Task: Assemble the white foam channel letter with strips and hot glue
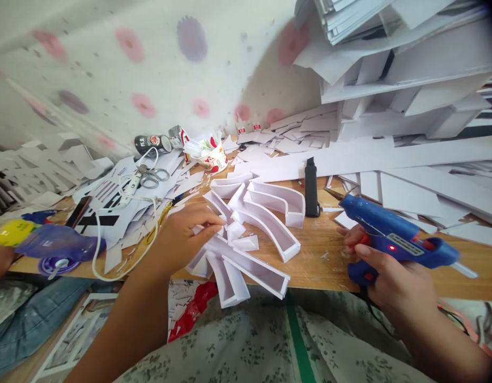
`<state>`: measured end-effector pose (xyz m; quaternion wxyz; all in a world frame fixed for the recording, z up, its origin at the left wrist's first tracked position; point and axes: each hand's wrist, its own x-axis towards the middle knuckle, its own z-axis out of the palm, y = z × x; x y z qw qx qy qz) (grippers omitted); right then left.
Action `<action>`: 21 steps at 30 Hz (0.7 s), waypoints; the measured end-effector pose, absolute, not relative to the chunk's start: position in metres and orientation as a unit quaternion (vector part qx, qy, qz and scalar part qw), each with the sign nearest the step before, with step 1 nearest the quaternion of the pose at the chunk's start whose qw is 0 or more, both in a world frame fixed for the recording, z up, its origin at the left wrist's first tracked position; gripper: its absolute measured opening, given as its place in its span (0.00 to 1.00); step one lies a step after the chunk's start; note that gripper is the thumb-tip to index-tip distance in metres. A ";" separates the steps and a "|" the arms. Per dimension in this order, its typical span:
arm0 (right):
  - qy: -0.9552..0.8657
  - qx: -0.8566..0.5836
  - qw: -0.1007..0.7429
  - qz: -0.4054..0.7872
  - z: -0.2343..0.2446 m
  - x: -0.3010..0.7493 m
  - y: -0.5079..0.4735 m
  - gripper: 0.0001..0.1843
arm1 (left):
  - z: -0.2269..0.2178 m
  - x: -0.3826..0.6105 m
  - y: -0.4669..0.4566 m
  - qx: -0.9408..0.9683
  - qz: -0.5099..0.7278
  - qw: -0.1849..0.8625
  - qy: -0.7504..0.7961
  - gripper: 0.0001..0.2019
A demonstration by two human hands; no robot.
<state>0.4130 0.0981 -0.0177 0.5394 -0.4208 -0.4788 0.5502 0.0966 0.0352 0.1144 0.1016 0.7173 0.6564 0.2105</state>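
A blue hot glue gun (382,226) with a lit red light is gripped in my right hand (390,271), its nozzle pointing left over the table. A glue stick pokes out of its back end. In front of me lies a white hollow character (265,218) built of foam board with raised walls, partly over the table's front edge. My left hand (194,229) is at its left side, thumb and forefinger pinched together at a wall. Whatever the pinch holds is hidden. Small loose white pieces (246,243) sit near the character's centre.
A black box cutter (311,189) lies behind the character. Scissors (152,175), a white cable (98,239), a paper tub (214,157) and a dark can (152,143) stand left. White board scraps (413,197) pile up right. Another person's jeans (34,319) show at left.
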 end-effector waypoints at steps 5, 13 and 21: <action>-0.466 -0.412 0.555 0.552 -0.014 0.411 0.098 0.08 | 0.102 0.104 0.031 0.746 0.134 0.126 0.640 0.10; -0.462 -0.421 0.564 0.539 -0.012 0.406 0.097 0.08 | 0.096 0.095 0.035 0.780 0.088 0.149 0.601 0.11; -0.466 -0.419 0.564 0.538 -0.016 0.408 0.098 0.08 | 0.094 0.097 0.037 0.800 0.105 0.147 0.572 0.11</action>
